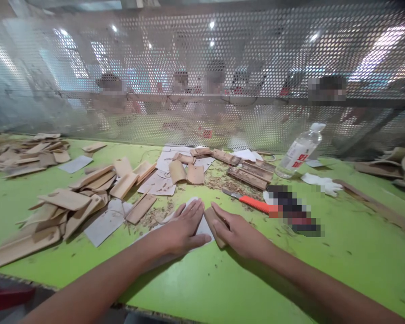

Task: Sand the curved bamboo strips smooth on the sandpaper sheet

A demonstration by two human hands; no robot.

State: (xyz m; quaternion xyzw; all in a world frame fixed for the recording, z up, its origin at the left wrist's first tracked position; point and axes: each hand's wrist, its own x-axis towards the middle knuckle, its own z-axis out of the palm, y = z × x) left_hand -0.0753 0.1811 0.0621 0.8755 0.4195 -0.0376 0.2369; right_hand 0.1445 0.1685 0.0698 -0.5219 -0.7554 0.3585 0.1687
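Note:
My left hand (182, 228) lies flat with its fingers stretched out on a white sheet (206, 230), near the middle of the green table. Beside it, my right hand (239, 231) grips a small flat piece of bamboo (212, 220) between thumb and fingers. The bamboo's lower edge is at the sheet's right side; whether it rests on the sheet I cannot tell. A utility knife with an orange handle (254, 204) lies beyond my right hand. Just past my left hand are wood shavings (157, 216) and a loose bamboo piece (141, 208).
Bamboo pieces are heaped at the left (67, 199), with another pile (37, 155) behind. Dark-edged bamboo pieces (248, 175) lie ahead. A plastic bottle (299, 150) and a white glove (319, 182) are at the right. A perforated metal screen (189, 121) closes the back; people are beyond it.

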